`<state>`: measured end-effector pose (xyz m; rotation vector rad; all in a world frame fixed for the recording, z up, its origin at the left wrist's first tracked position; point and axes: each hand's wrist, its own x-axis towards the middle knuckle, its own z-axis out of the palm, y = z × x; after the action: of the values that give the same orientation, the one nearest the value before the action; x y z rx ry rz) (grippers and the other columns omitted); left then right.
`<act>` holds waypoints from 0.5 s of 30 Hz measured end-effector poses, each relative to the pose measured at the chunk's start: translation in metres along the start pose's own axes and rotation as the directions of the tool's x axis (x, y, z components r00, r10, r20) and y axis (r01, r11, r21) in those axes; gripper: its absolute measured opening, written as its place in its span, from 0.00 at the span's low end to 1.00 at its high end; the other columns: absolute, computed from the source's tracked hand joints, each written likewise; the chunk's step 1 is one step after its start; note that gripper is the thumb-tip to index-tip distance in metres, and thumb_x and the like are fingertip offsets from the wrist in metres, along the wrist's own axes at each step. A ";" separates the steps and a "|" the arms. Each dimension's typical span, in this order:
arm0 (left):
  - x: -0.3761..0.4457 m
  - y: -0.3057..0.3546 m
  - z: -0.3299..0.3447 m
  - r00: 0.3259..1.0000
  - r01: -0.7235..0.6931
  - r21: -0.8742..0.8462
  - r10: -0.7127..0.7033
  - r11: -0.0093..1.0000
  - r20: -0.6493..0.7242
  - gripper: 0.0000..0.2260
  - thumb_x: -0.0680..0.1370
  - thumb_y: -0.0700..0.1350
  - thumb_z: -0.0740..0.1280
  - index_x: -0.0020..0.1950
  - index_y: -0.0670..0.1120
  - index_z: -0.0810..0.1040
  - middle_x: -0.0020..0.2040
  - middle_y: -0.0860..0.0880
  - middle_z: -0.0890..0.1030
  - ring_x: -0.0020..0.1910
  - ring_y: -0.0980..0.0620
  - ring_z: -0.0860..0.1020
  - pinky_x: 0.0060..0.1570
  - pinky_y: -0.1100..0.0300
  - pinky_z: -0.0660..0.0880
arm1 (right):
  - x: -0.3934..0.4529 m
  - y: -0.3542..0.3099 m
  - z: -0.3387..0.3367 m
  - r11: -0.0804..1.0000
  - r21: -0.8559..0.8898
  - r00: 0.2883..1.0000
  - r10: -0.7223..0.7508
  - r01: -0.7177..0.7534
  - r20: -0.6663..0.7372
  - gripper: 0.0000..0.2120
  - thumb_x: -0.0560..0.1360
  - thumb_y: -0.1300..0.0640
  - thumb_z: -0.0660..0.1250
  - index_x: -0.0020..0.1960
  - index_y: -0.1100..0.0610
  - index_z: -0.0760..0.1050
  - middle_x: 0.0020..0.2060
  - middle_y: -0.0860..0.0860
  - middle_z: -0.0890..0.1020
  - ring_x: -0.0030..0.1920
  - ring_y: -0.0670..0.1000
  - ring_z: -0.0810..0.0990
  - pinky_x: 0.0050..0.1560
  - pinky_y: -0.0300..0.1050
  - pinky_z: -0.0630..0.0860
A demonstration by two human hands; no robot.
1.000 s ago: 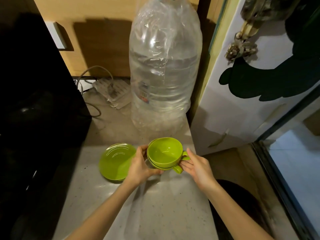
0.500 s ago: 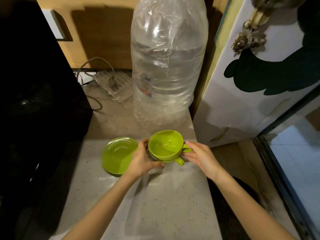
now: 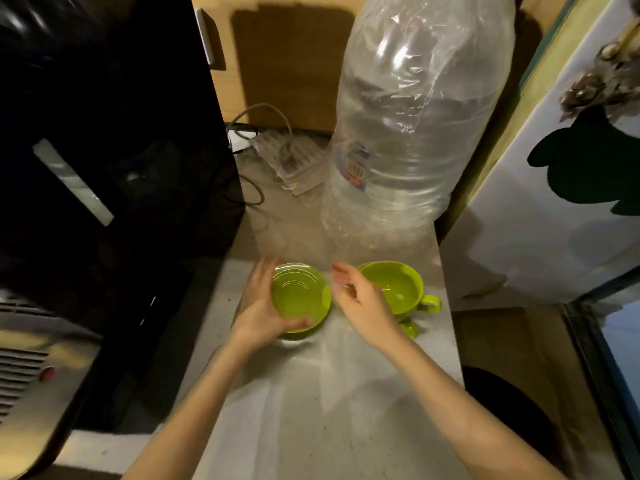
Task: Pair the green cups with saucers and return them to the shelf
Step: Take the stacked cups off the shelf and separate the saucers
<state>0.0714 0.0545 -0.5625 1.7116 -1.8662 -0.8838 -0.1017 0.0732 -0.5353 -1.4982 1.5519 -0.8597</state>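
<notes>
Your left hand grips the green saucer by its left rim, thumb on the near edge, tilting it just above the pale countertop. Your right hand hangs loose and empty between saucer and cups, fingers half curled, blurred. Two nested green cups stand on the countertop just right of that hand, handles pointing right. Behind them rises a large clear water bottle; a black appliance fills the left.
</notes>
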 end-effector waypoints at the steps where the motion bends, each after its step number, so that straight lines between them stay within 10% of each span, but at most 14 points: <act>1: 0.001 -0.005 0.001 1.000 0.004 0.029 -0.005 1.000 0.026 0.59 0.49 0.63 0.75 0.73 0.46 0.52 0.76 0.44 0.51 0.75 0.49 0.48 0.72 0.58 0.48 | 0.002 0.003 0.010 0.999 0.020 0.999 0.041 -0.042 0.034 0.22 0.75 0.64 0.61 0.68 0.62 0.66 0.64 0.58 0.75 0.64 0.52 0.73 0.60 0.33 0.67; 5: 0.004 -0.025 0.007 0.998 0.001 0.092 -0.007 0.996 0.057 0.62 0.44 0.71 0.70 0.73 0.48 0.53 0.75 0.41 0.56 0.76 0.46 0.47 0.72 0.45 0.54 | 0.003 0.016 0.038 0.993 -0.051 0.986 0.112 -0.107 0.120 0.32 0.71 0.56 0.64 0.72 0.59 0.58 0.69 0.57 0.69 0.69 0.55 0.67 0.70 0.52 0.64; 15: 0.003 -0.034 0.011 1.000 -0.014 0.048 0.013 0.999 0.012 0.55 0.48 0.66 0.74 0.69 0.48 0.59 0.68 0.47 0.68 0.68 0.47 0.66 0.66 0.41 0.61 | -0.004 0.022 0.049 0.982 -0.098 0.977 0.175 -0.164 0.123 0.36 0.73 0.60 0.64 0.74 0.62 0.49 0.76 0.58 0.53 0.76 0.54 0.51 0.75 0.49 0.52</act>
<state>0.0868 0.0530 -0.5952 1.7234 -1.9189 -0.8518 -0.0678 0.0812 -0.5765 -1.4293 1.6102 -0.5902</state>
